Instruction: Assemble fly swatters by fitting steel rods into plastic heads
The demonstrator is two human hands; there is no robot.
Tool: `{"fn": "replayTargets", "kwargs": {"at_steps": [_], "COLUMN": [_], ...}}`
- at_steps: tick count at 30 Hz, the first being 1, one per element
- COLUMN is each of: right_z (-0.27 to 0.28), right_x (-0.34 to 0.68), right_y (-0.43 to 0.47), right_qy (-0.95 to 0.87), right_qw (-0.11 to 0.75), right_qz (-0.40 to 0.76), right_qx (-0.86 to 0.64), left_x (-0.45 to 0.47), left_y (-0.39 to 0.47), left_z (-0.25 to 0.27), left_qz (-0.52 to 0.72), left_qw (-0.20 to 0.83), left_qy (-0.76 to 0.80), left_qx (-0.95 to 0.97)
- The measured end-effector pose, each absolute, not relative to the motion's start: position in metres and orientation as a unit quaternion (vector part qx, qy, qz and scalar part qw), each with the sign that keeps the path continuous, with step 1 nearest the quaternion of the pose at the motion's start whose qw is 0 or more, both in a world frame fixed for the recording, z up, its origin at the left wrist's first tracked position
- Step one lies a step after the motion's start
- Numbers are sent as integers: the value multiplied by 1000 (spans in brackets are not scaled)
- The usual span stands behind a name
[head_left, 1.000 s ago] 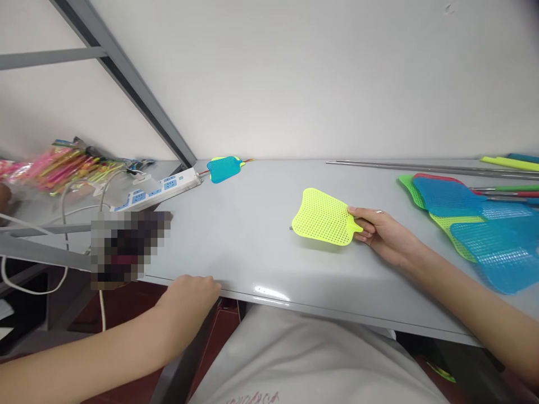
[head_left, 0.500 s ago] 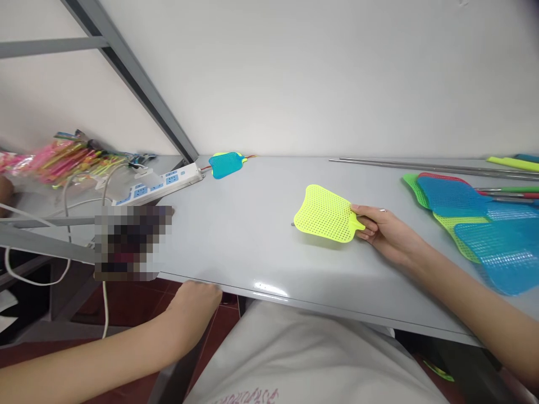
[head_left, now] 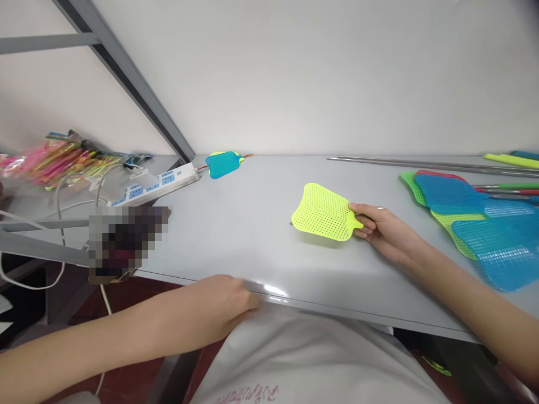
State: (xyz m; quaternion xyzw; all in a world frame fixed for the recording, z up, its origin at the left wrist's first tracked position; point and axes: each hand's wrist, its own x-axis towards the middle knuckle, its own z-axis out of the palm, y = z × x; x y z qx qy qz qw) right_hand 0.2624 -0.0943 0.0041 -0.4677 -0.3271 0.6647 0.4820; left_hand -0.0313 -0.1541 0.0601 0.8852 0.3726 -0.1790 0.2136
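My right hand (head_left: 374, 224) is closed on the narrow neck of a bright yellow fly swatter head (head_left: 324, 212), a perforated plastic paddle held over the table with its wide end to the left. A small grey tip (head_left: 291, 223) pokes out past its left edge; the rest of that piece is hidden behind the paddle. My left hand (head_left: 231, 300), slightly blurred, is curled into a fist at the table's front edge. Its fingers are turned away, so whether anything is in them is hidden. Blue, green and red swatter heads (head_left: 501, 247) lie overlapped right of my right hand.
Long metal rods (head_left: 404, 164) lie along the wall, with yellow tubes (head_left: 511, 160) at far right. A blue swatter head (head_left: 224, 164) rests by a white power strip (head_left: 168, 180). Cables, a pixelated dark object (head_left: 126, 241) and bagged colourful items (head_left: 63, 160) are at left, near a metal frame (head_left: 135, 90).
My left hand has moved right along the table's front edge, still curled. My right hand and the yellow swatter head stay nearly where they were; the view has shifted slightly.
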Motion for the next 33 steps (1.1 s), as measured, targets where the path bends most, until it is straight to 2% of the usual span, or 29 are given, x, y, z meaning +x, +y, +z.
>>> {"fn": "replayTargets", "kwargs": {"at_steps": [4, 9, 12, 16, 19, 22, 28, 33], "right_z": [3, 2, 2, 1, 1, 2, 2, 2], "right_x": [262, 262, 262, 262, 262, 262, 260, 260], "right_y": [-94, -92, -91, -91, -92, -93, -96, -96], "right_qy": [-325, -305, -308, -315, -319, -340, -398, -386], "right_qw": [488, 496, 496, 493, 486, 468, 441, 461], "right_qz": [666, 665, 665, 667, 674, 678, 669, 654], "right_qx": [-461, -468, -466, -461, -455, -453, -447, -458], "left_x": [8, 40, 51, 53, 47, 42, 44, 44], "left_y": [-129, -78, -51, -32, -28, -29, -34, -35], "left_z": [83, 53, 27, 10, 10, 13, 10, 6], "left_qz": [-40, 190, 243, 361, 383, 369, 293, 336], "left_qw": [183, 149, 245, 441, 563, 633, 662, 671], "left_qy": [346, 404, 471, 545, 501, 439, 422, 433], "left_qx": [919, 882, 812, 614, 533, 519, 545, 500]}}
